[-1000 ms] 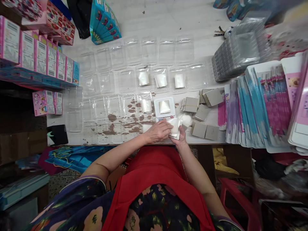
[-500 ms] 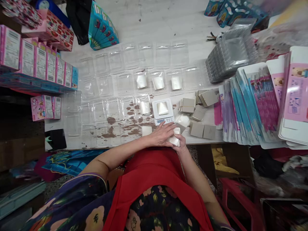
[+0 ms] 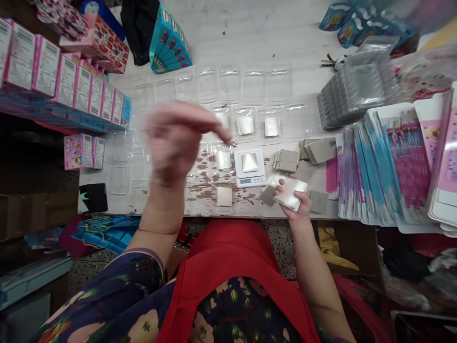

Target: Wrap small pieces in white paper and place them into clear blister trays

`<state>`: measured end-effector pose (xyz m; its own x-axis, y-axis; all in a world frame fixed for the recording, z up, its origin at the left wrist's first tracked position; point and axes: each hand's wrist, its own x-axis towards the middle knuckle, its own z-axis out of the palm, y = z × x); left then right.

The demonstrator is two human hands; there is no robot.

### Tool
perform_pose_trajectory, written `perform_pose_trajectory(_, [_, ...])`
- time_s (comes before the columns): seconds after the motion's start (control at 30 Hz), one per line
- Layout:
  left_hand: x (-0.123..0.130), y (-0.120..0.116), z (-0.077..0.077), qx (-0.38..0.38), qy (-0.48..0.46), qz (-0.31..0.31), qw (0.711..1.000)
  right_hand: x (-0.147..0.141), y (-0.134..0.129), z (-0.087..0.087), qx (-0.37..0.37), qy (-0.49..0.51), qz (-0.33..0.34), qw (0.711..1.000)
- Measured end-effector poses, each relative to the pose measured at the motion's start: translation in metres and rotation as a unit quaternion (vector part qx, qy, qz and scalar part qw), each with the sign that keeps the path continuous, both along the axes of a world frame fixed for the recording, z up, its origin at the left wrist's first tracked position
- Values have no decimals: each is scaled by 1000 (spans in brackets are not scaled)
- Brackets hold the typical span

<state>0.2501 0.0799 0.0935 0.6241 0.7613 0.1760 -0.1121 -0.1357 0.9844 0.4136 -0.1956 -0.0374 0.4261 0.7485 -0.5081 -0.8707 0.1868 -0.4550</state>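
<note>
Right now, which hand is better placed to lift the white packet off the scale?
Probably the left hand: no object shows in it, though it is blurred, and one finger points toward the scale. The right hand grips a white bundle and would likely have to set that down first.

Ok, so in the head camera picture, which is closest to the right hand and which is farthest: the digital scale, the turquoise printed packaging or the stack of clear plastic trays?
From the right hand:
1. Digital scale: just to its left.
2. Stack of clear plastic trays: farther up the table, to the right.
3. Turquoise printed packaging: farthest, up at the table's far left.
</note>
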Motion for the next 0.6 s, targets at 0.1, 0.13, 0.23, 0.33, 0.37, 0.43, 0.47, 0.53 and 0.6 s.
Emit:
perform_pose_trajectory(0.1, [30,-21,-67,56,243,-75,965,-18,-7,-14,-22,40,16,999])
perform_pose_trajectory(0.13, [41,-28,-92,79,334,-81,936,-26,-11,-20,-28,54,25,998])
perform_pose_trajectory(0.23, [64,-43,-150,176,482,-110,851,-50,-22,-34,-44,93,47,994])
perform_pose_trajectory(0.33, [77,-52,-173,249,536,-153,792,-62,-32,-41,-54,119,49,990])
perform_pose_trajectory(0.37, [81,-54,-175,262,552,-162,775,-63,-34,-42,-57,123,47,990])
perform_pose_trajectory(0.43, [87,-56,-176,270,583,-165,749,-62,-37,-41,-64,125,44,989])
perform_pose_trajectory(0.47, [90,-57,-176,264,596,-162,741,-61,-38,-41,-67,123,43,989])
perform_pose_trajectory(0.53, [94,-55,-177,240,615,-157,734,-56,-39,-40,-73,116,38,990])
perform_pose_trajectory(0.6, [97,-51,-180,214,623,-159,736,-51,-40,-39,-81,105,33,991])
